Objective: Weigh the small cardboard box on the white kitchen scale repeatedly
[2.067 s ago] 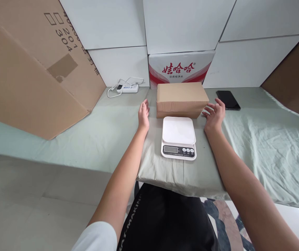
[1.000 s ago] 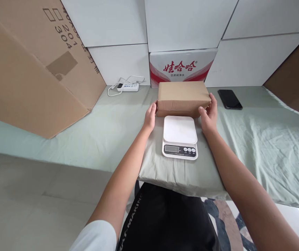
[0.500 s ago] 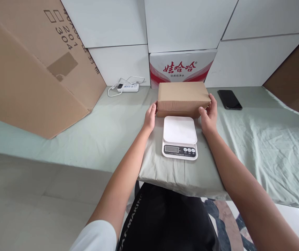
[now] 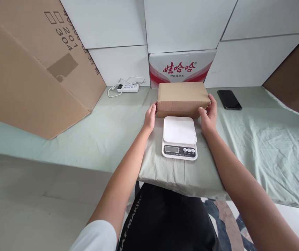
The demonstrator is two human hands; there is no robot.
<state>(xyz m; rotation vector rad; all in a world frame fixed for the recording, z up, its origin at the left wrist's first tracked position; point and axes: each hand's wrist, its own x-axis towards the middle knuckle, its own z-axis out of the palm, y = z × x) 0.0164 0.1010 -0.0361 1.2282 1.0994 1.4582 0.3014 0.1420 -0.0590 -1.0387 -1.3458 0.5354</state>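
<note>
Nearest: the person's lap in dark clothing point(image 4: 165, 219) fills the bottom edge, with a white sleeve point(image 4: 94, 237) at the lower left.
Forearms: both reach forward from the lower corners over the front edge of the table, which is covered by a pale green cloth point(image 4: 264, 150).
Scale: a white kitchen scale point(image 4: 179, 141) sits on the cloth between the two wrists, display and buttons facing the person; its platform is bare.
Left hand: the left hand point(image 4: 149, 118) presses flat against the left end of the brown cardboard box point(image 4: 182, 97), fingers pointing up along the side.
Right hand: the right hand point(image 4: 209, 116) cups the right end of the same box, thumb on the front face and fingers wrapped round the corner.
Grip: the box is held between the two palms; whether it is lifted off the cloth cannot be told.
Box position: it lies just behind the scale, long side toward the person, close to the scale's far edge.
Phone: a black phone point(image 4: 229, 99) lies flat on the cloth, to the right of the box and near the right hand.
Power strip: a white power strip point(image 4: 127, 88) with a looped cord rests at the back left of the table.
Printed carton: a white carton with red characters point(image 4: 182, 68) stands directly behind the brown box.
Backdrop: stacked white boxes point(image 4: 186, 24) form the wall; a large brown cardboard sheet point(image 4: 31, 66) leans in from the left.
</note>
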